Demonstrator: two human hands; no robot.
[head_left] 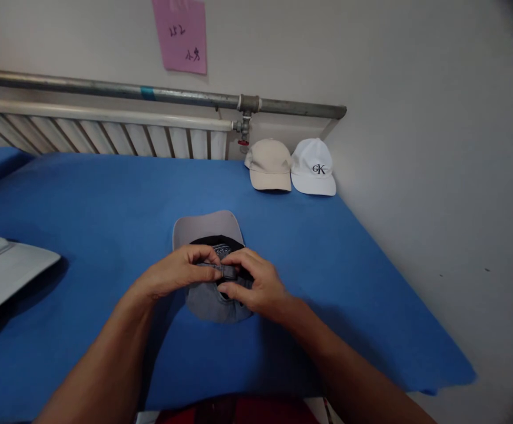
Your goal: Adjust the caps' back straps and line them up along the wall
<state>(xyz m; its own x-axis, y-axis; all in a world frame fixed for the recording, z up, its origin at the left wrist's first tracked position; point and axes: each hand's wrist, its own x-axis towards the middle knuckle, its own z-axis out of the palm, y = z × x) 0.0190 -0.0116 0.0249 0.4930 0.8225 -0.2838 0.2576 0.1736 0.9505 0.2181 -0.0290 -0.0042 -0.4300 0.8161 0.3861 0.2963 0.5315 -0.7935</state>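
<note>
over blue cloth point(132, 188), gray cap point(216, 307) under left hand point(174, 272) and right hand point(264, 284), both curled partly closed, gripping its strap point(229, 272)

Worn: deep red garment point(269, 410), only a strip visible; taken as landmark. Dark patch point(217, 408) on the garment, left of its centre; too blurred to identify. Left forearm point(110, 347), left of the garment: bare to the wrist. Right forearm point(340, 359), right of the garment: likewise bare, tapering. Left hand point(177, 272) and right hand point(262, 285), beyond the garment: bare, slim-fingered.
</note>
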